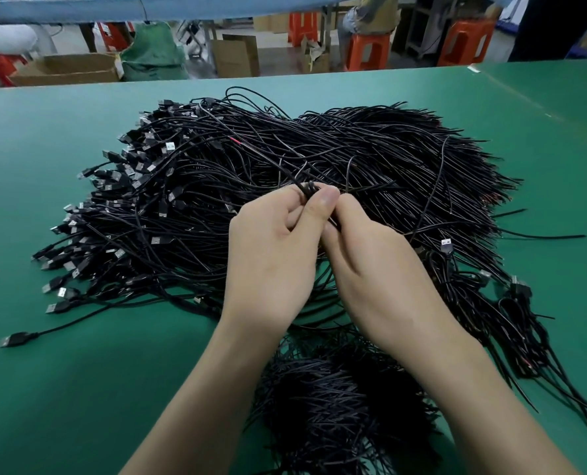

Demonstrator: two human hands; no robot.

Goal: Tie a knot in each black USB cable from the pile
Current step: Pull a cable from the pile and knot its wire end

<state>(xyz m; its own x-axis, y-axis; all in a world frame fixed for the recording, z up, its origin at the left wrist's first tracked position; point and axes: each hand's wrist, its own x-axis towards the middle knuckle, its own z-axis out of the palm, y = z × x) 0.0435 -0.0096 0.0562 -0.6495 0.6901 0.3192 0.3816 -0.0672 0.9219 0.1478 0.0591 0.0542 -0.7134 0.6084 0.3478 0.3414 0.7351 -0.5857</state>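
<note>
Nearest, below the wrists, a bundle (336, 406) lies on the green table (79, 371). Above it, the left hand (275, 248) and right hand (371, 265) meet, both pinching one cable (307, 190) looped at the fingertips. The pile (371, 149) spreads beneath and beyond the grip, plugs to its left.

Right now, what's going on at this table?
A person is working over a big pile of black USB cables on a green table. The left hand and right hand meet above the pile and pinch one cable. It shows a small loop at the fingertips, so a knot looks half tied. A smaller heap of cables lies nearer the person, beneath the wrists.
</note>
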